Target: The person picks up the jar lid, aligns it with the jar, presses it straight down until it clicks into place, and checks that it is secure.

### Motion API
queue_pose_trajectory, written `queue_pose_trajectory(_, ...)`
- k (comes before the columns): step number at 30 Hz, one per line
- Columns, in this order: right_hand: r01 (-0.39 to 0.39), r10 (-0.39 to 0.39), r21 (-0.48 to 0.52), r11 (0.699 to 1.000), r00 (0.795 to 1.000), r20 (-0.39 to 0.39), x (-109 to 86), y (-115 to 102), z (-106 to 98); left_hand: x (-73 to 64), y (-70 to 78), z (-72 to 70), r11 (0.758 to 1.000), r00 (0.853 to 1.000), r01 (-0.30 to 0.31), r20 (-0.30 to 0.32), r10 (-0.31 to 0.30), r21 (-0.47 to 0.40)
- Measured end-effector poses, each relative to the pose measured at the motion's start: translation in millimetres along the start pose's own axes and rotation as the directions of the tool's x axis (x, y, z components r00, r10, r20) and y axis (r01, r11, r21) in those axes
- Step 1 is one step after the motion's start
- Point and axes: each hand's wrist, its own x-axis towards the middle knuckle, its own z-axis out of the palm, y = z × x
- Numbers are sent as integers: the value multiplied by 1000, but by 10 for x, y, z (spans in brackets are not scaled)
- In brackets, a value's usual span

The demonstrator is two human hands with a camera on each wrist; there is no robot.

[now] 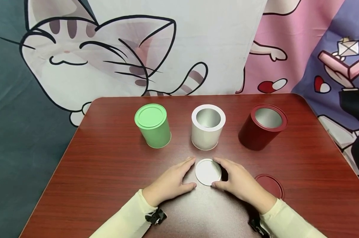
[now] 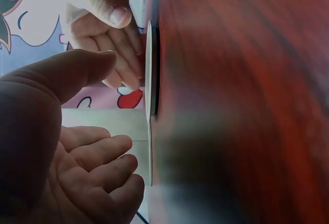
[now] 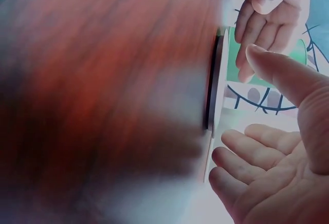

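Note:
A round white lid [image 1: 208,172] lies flat on the table, between my two hands. My left hand [image 1: 173,181] is left of it, with thumb and fingers spread and a gap to the rim. On the other side my right hand [image 1: 242,180] reaches its fingertips and thumb close to the lid's right edge; whether they touch it I cannot tell. Both wrist views show the palms facing each other with nothing held, and the lid [image 2: 149,70] edge-on. Behind the lid stands a white can [image 1: 204,137] without a lid, its inside showing.
A green can [image 1: 157,134] with its green lid on stands at the back left. At the back right is an open dark red can [image 1: 252,134]. The dark red lid [image 1: 268,184] lies beside my right forearm, partly covered by it. The wooden table [image 1: 102,158] ends at a printed cloth.

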Motion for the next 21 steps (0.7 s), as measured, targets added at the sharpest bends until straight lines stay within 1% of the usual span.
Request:
queue_pose_trajectory(12, -13, 14, -33, 999, 1000, 28, -25, 22, -13, 39, 10, 49, 1000, 1000, 1, 18, -1, -1)
queue_pose_trajectory(18, -18, 20, -44, 999, 999, 48, -45, 21, -26, 73, 9, 70, 1000, 1000, -13, 26, 12, 8)
queue_pose_trajectory(21, -8, 10, -54, 999, 999, 46, -43, 17, -14, 86, 9, 81, 1000, 999, -16, 29, 16, 9)
